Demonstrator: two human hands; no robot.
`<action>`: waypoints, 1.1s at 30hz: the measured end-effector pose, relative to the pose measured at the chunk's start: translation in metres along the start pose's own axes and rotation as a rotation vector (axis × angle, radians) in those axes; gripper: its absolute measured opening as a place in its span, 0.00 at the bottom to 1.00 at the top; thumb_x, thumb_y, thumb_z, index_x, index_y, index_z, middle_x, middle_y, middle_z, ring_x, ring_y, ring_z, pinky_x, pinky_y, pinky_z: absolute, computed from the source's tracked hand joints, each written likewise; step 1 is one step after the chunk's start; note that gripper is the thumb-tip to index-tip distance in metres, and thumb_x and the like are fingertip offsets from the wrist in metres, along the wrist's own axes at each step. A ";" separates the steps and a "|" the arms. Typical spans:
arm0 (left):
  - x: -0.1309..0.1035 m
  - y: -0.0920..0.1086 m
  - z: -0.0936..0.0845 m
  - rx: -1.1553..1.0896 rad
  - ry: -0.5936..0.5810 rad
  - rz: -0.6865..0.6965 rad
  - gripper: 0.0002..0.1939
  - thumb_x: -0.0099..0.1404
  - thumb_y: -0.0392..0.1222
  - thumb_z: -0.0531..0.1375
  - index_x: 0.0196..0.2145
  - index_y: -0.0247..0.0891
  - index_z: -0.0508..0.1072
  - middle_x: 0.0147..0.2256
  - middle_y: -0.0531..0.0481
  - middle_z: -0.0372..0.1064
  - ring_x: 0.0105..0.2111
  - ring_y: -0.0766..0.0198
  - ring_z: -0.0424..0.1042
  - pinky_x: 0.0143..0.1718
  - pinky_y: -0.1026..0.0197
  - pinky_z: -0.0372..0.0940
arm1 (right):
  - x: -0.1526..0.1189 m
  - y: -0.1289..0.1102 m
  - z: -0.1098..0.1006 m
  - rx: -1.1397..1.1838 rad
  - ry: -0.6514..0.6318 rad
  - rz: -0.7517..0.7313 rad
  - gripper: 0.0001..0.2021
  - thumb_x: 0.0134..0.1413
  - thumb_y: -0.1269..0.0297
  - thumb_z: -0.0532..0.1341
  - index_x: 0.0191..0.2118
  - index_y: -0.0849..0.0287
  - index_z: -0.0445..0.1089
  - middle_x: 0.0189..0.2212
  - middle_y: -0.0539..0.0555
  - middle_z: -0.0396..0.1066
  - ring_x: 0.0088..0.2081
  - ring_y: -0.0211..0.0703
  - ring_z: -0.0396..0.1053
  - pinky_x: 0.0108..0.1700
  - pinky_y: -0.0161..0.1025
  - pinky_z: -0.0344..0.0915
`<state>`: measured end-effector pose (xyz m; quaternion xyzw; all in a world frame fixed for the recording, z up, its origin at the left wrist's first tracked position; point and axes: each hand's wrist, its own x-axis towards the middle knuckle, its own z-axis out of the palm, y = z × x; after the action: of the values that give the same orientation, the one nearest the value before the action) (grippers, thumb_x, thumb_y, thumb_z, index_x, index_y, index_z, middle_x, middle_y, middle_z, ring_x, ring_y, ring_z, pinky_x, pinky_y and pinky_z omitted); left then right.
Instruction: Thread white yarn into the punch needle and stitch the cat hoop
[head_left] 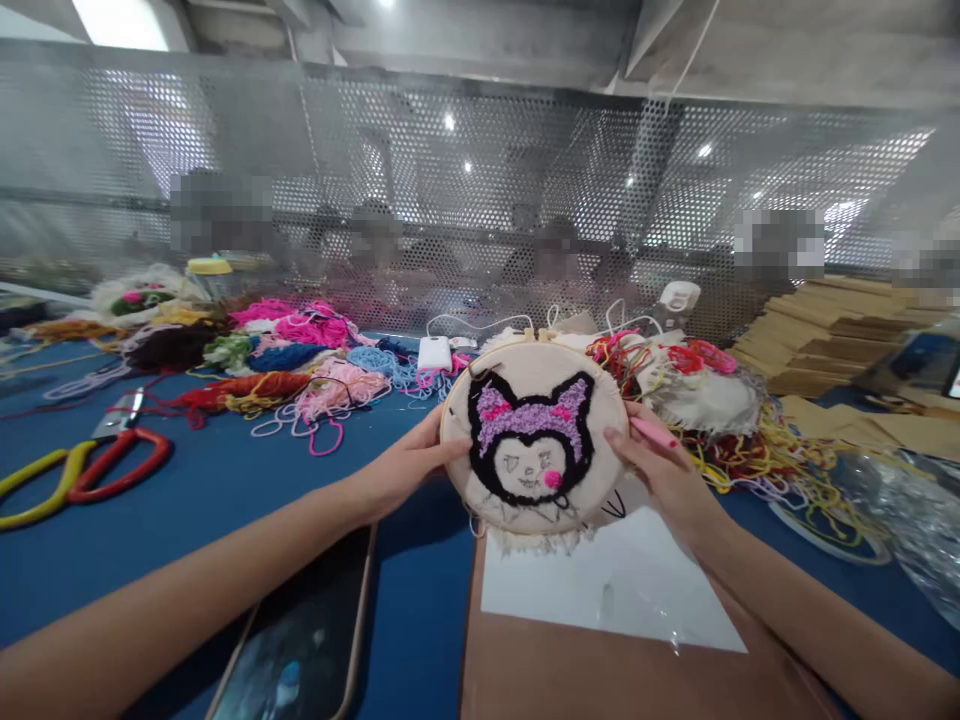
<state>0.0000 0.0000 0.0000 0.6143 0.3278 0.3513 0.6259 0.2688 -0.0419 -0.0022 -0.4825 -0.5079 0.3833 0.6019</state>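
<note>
A round embroidery hoop (534, 435) with cream fabric is held up in front of me, tilted toward the camera. On it a black-outlined cat-eared figure has purple and pink tufted yarn and a face drawn in pencil lines. My left hand (411, 462) grips the hoop's left edge, thumb on the fabric. My right hand (664, 470) holds the right edge, thumb in front, with a pink pen-like tool (654, 432) also between its fingers. Loose threads hang from the fabric's lower edge. Beneath lies a white sheet (607, 590) on a brown board (570, 670).
Scissors (124, 465) with red and yellow handles lie at the left, a phone (300, 640) by my left forearm. Piles of coloured yarn (315, 350) line the back. More yarn (705, 385), stacked brown packets (817, 320) and clear plastic (900, 510) are at the right.
</note>
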 end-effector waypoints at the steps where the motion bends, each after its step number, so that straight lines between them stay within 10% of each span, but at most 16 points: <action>1: -0.002 -0.001 0.000 -0.019 -0.018 -0.023 0.33 0.60 0.41 0.60 0.60 0.50 0.51 0.59 0.50 0.57 0.54 0.54 0.62 0.43 0.62 0.67 | 0.000 0.000 -0.001 -0.042 0.016 -0.052 0.18 0.44 0.54 0.66 0.41 0.53 0.66 0.39 0.51 0.73 0.43 0.46 0.68 0.44 0.42 0.65; 5: -0.010 -0.005 -0.001 -0.039 -0.078 -0.069 0.37 0.60 0.41 0.61 0.61 0.52 0.47 0.56 0.47 0.62 0.47 0.54 0.69 0.37 0.60 0.70 | -0.004 -0.008 -0.005 -0.050 0.080 -0.280 0.18 0.50 0.53 0.62 0.47 0.47 0.60 0.53 0.52 0.65 0.52 0.46 0.64 0.54 0.45 0.58; 8: -0.013 -0.002 -0.002 -0.039 -0.062 -0.077 0.37 0.60 0.41 0.60 0.62 0.52 0.46 0.54 0.47 0.64 0.45 0.55 0.70 0.36 0.60 0.70 | -0.008 -0.020 -0.009 0.062 0.148 -0.404 0.16 0.53 0.47 0.57 0.46 0.44 0.61 0.44 0.51 0.72 0.48 0.47 0.68 0.53 0.47 0.58; 14: -0.014 0.006 -0.006 -0.020 0.000 -0.230 0.38 0.57 0.42 0.62 0.61 0.50 0.49 0.53 0.46 0.65 0.43 0.55 0.71 0.34 0.62 0.69 | -0.007 -0.034 -0.018 0.230 0.090 -0.259 0.21 0.57 0.42 0.47 0.38 0.49 0.71 0.22 0.49 0.65 0.27 0.42 0.66 0.36 0.41 0.63; 22: -0.019 0.010 -0.005 -0.082 -0.232 -0.432 0.31 0.56 0.40 0.62 0.56 0.43 0.61 0.49 0.45 0.70 0.48 0.53 0.70 0.44 0.57 0.66 | 0.024 -0.025 -0.045 -0.023 0.261 -0.409 0.09 0.53 0.55 0.60 0.41 0.46 0.67 0.30 0.50 0.70 0.35 0.45 0.70 0.39 0.44 0.64; 27: -0.020 0.007 0.003 -0.102 -0.114 -0.345 0.31 0.55 0.42 0.64 0.55 0.42 0.61 0.52 0.45 0.67 0.48 0.54 0.69 0.44 0.58 0.66 | 0.050 -0.012 -0.076 -0.061 0.378 -0.366 0.10 0.49 0.52 0.62 0.37 0.46 0.68 0.35 0.53 0.74 0.39 0.50 0.71 0.40 0.48 0.64; 33: -0.019 -0.003 0.006 -0.102 -0.091 -0.348 0.29 0.55 0.43 0.63 0.54 0.38 0.62 0.49 0.43 0.70 0.45 0.56 0.70 0.41 0.60 0.66 | 0.043 0.000 -0.060 -0.050 0.274 -0.204 0.11 0.49 0.52 0.61 0.37 0.50 0.67 0.31 0.52 0.73 0.34 0.50 0.72 0.35 0.46 0.65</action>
<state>-0.0049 -0.0191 -0.0028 0.5311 0.3823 0.2260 0.7216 0.3355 -0.0122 0.0070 -0.4912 -0.4766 0.2380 0.6892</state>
